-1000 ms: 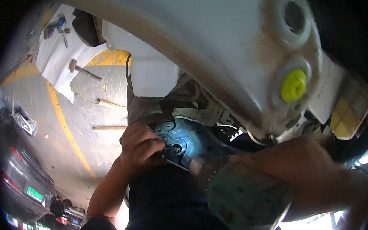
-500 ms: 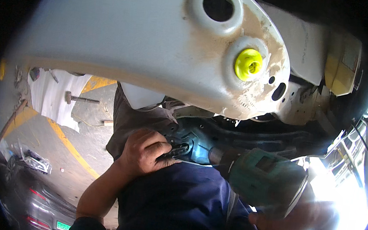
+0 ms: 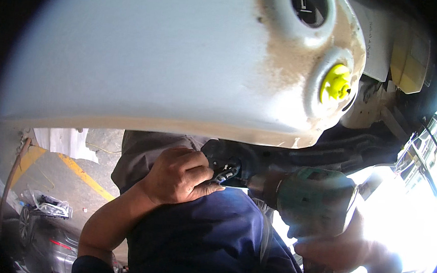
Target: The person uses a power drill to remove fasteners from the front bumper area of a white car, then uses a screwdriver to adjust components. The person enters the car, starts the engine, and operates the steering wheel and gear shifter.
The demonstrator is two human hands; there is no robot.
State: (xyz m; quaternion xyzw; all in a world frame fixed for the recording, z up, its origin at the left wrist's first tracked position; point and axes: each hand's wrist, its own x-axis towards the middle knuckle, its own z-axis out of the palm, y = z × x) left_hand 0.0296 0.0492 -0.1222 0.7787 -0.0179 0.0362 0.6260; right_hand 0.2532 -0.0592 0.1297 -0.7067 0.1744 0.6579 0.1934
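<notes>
My right hand is wrapped round the grip of a teal cordless impact wrench. The tool lies sideways, its nose pointing left at a small metal fitting on a black car body part. My left hand is closed with its thumb and fingers pinched at that fitting, just left of the tool's nose. The fingers partly hide it, and its exact kind cannot be made out. Whether the nose touches it is also unclear.
A large pale car panel with a yellow-green plug hangs above my hands. A yellowish plastic tank is at the upper right. Below left are a dark car, a plastic-wrapped item and a brown hose.
The view has shifted, with the pale panel covering more of it and hiding the hammer on the floor. The blue light on the black part is gone. Both hands keep their holds.
</notes>
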